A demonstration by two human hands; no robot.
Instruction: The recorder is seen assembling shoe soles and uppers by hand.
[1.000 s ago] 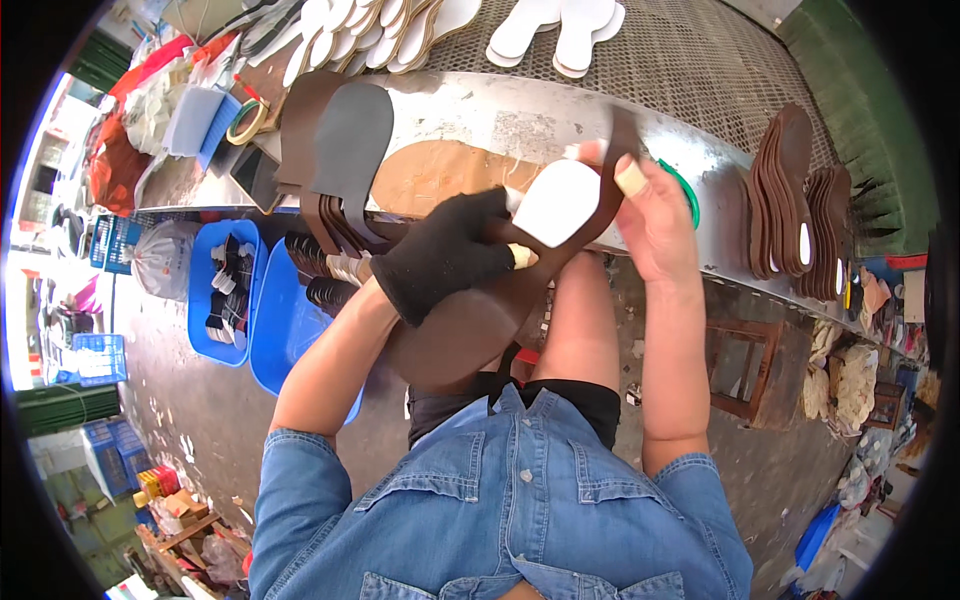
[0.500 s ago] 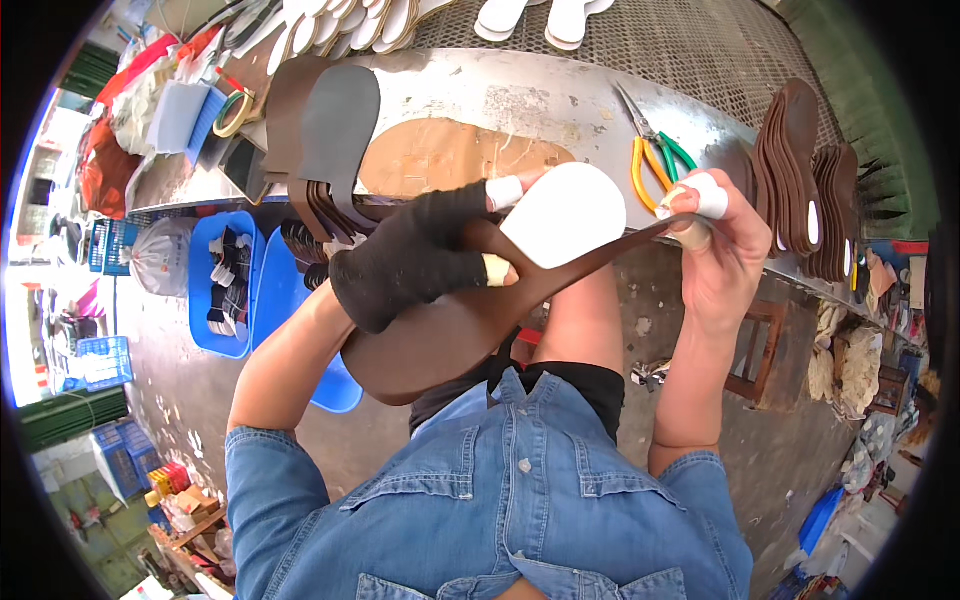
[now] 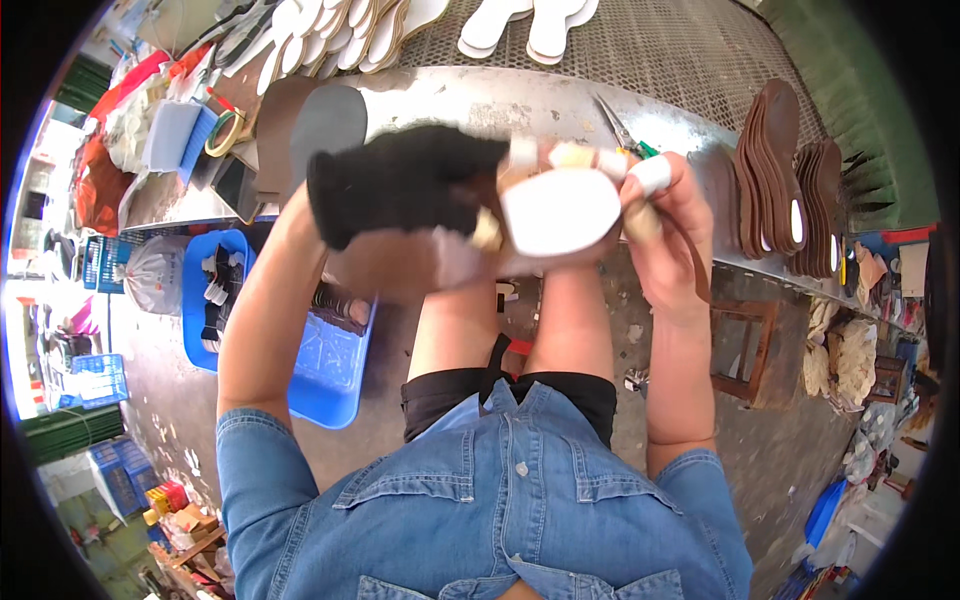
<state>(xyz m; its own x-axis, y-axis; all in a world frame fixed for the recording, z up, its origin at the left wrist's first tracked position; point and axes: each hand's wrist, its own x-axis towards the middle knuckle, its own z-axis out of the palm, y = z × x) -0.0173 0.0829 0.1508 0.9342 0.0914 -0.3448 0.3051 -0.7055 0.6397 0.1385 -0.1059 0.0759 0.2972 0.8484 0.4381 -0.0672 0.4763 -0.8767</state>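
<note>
My left hand (image 3: 405, 185), in a black fingerless glove, grips a brown shoe sole (image 3: 400, 265) with a white heel patch (image 3: 558, 212). It holds the sole up close in front of me, above my lap. My right hand (image 3: 668, 230), with tape on its fingertips, pinches the heel end of the same sole beside the white patch. A thin brown strap hangs down past my right wrist. The sole's toe end is blurred.
A metal workbench (image 3: 520, 100) runs ahead, with green-handled scissors (image 3: 625, 135), stacked brown soles (image 3: 775, 170) at right, white insoles (image 3: 340, 30) at the back and a tape roll (image 3: 225, 130) at left. Blue trays (image 3: 335, 370) sit on the floor at left; a wooden stool (image 3: 745, 345) at right.
Both hands have lifted the sole higher and closer to my face and turned it, so the white heel patch now faces me between my hands.
</note>
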